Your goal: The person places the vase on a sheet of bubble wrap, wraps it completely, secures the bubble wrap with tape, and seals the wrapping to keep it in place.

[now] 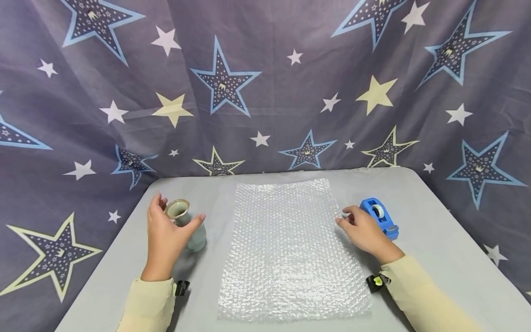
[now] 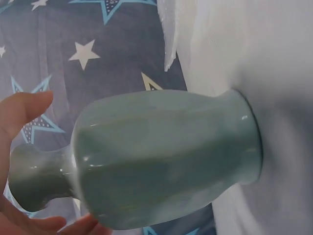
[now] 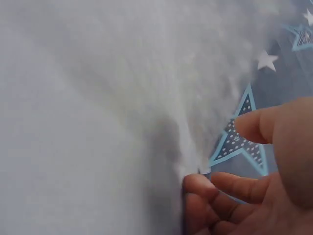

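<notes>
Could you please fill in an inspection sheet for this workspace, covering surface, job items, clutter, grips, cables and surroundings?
Surface: pale grey table with rounded corners.
Job items: grey-green glazed vase with a narrow neck, upright, left of the clear rectangular bubble-wrap sheet, which lies spread out; blue tape dispenser with a tape roll, right of the sheet.
Clutter: nothing seen.
Left grip: bare hand, thumb and fingers spread around the vase's neck.
Right grip: bare hand at the sheet's right edge; contact cannot be told.
Cables: nothing seen.
Surroundings: grey-purple star-printed fabric hangs behind and beside the table.
</notes>
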Tool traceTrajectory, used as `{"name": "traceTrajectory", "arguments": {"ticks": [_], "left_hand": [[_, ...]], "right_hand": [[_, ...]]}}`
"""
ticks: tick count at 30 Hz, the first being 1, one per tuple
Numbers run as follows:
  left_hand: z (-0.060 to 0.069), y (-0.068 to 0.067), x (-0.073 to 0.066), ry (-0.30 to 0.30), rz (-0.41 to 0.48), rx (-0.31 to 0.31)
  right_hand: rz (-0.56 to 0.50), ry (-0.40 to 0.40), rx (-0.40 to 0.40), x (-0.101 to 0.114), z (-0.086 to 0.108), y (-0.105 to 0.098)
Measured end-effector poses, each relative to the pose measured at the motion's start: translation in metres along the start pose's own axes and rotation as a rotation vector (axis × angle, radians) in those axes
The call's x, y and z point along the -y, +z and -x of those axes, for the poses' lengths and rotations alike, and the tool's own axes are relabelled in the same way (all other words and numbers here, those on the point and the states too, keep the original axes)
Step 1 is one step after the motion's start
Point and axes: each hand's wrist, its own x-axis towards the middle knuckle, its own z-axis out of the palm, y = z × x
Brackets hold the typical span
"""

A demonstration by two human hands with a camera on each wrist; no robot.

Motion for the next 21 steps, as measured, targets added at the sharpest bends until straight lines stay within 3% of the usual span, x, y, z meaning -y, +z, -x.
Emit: {"name": "traceTrajectory", "arguments": {"ticks": [4,8,13,21], "left_hand": [[0.001,0.000,0.005,-0.081,0.034,0.096],[-0.001,-0.002,0.010,-0.137,0.045,0.161],[-0.003,-0.001,0.019,-0.114,0.030,0.248],[0.002,-0.003,0.028,-0.093,-0.085,0.404]], "right_hand": [[-0.036,0.055,0.038,-0.008,-0.001,0.000],[-0.041,0.051,0.052,-0.010,-0.004,0.000],[-0.040,0.048,0.058,-0.011,-0.005,0.000],[-0.058,0.056,0.086,-0.010,-0.002,-0.001]]}}
